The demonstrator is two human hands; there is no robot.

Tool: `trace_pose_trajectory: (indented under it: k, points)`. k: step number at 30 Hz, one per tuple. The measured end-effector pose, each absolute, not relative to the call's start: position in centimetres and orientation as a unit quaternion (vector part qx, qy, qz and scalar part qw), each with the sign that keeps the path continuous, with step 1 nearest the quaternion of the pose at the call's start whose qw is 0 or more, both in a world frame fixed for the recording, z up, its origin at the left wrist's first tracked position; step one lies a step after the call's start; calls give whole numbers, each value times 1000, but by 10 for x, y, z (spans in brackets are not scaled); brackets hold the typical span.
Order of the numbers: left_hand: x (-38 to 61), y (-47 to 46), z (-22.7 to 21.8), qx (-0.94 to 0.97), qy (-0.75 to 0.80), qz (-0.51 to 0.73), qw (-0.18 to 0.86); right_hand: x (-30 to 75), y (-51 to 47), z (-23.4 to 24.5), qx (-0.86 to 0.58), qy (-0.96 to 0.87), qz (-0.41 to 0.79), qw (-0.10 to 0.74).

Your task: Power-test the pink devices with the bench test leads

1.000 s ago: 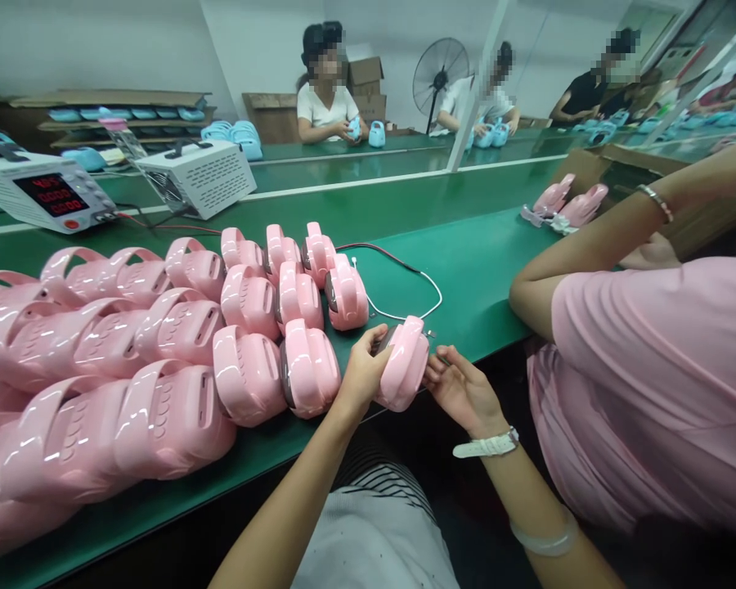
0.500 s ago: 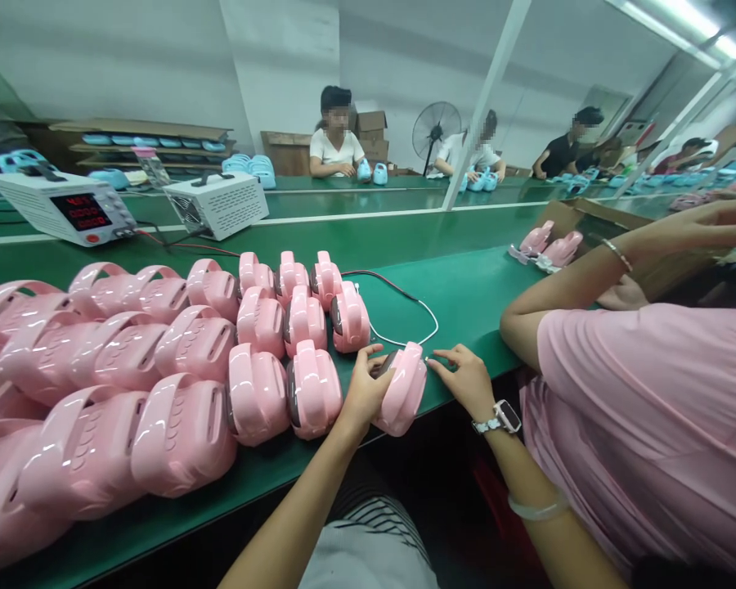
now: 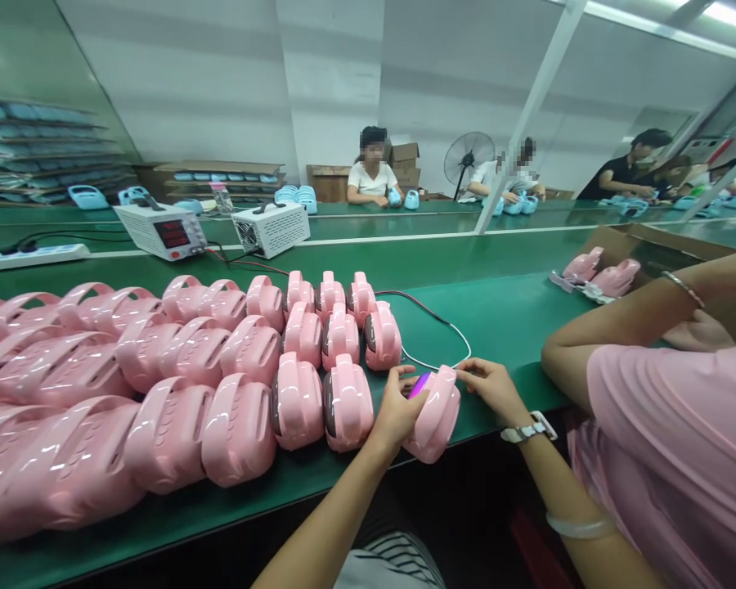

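The left hand (image 3: 398, 402) grips a pink shell (image 3: 437, 413) at the near edge of the green table (image 3: 515, 311), fingers wrapped over its left flank, thumb up by a lit purple patch on top. The right hand (image 3: 494, 384) sits at the shell's 2 o'clock side, fingers pinched together on the end of a white wire (image 3: 433, 366) where it meets the shell; whether the plug is seated I cannot tell.

The shell looks like glossy moulded plastic: light, stiff, probably hollow and rather slippery (the highlights say polished). A squeeze across its 2 broad flanks, as the left hand has it, seems the safest hold; the arched handle on top would also serve. It hangs partly over the table edge, so a loose grip could let it drop. The wire is thin and limp, best held at its tip.

At the shell's 9 o'clock stand 2 more shells (image 3: 328, 401), touching each other and just beside the left hand, with many rows behind them reaching to the far left. The wire runs off towards 12 o'clock, joining a red lead (image 3: 405, 296) bound for the meter (image 3: 161, 231) and the white box (image 3: 271, 229). At 3 o'clock a co-worker's arm (image 3: 619, 343) rests on the table, close to the right hand.
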State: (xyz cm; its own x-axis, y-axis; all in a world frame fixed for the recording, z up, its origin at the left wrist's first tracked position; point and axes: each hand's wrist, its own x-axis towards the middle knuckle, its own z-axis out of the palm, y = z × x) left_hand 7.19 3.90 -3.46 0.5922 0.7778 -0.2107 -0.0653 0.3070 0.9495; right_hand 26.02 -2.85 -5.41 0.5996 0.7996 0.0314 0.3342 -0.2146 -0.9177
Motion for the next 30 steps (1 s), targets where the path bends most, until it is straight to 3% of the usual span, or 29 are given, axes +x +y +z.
trace_pose_trajectory:
  k: [4,9,18,24,27,30]
  points:
    - [72,39,-31,519,348,283,727,265,-4,-34,-682,-412,360,485]
    - [71,40,-30,521,339,282,731,253,29,-29,-652,-446,387,476]
    - [67,39,-32,528,335,277,729,275,39,-41,-728,-442,242,465]
    - [70,36,-29,521,357,270,727,301,56,-38,-705,-364,234,562]
    - [57,31,-6,596,364,272,662,296,73,-36,-644,-335,294,621]
    - [40,38,43,729,333,332,497,282,84,-35,-583,-321,366,650]
